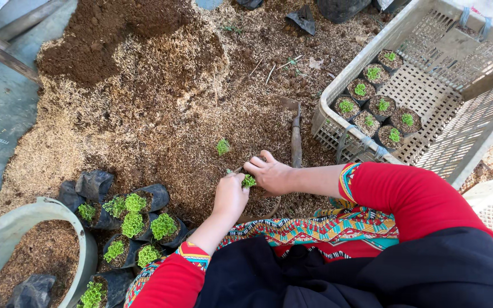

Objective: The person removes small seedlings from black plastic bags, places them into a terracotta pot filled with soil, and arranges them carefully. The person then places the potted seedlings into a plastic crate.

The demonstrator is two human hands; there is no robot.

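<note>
My left hand [229,197] and my right hand [269,174] meet over a small green seedling [249,181], fingers pinched around it above the soil and husk mix [161,114]. What lies under the hands is hidden; a dark bag rim may be there. Another small seedling [222,146] lies on the mix just beyond. A wooden-handled trowel [296,137] rests on the ground by my right hand. Both sleeves are red with patterned cuffs.
A grey plastic crate [457,97] at right holds several black bags with seedlings [380,105]. Black bags of seedlings [135,222] cluster at lower left beside a grey basin [7,228] of soil. Dark soil [104,34] is heaped at the top.
</note>
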